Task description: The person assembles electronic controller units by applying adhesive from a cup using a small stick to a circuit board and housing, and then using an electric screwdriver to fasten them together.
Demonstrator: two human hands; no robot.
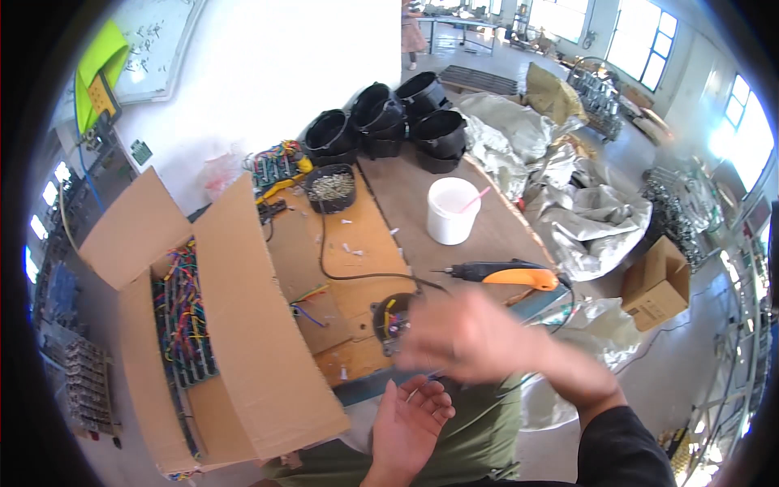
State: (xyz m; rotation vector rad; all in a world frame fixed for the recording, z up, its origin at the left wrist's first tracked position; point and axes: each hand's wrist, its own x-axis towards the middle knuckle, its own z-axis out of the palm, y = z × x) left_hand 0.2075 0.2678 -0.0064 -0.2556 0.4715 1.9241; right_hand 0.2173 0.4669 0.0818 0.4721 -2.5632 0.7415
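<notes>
here, the blurred right hand [466, 334] partly covers a black housing [379, 320].

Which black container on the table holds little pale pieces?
The low container, in front of the taller black tubs; pale pieces fill it, while the tubs' visible insides look dark.

Behind a smooth plastic tub [448, 227] we see glossy plastic pots [375, 118]; right of it, creased, sheeny sacks [580, 215]; left of it, a matt cardboard box [251, 325]; before it, a plastic cup [379, 321].
</notes>
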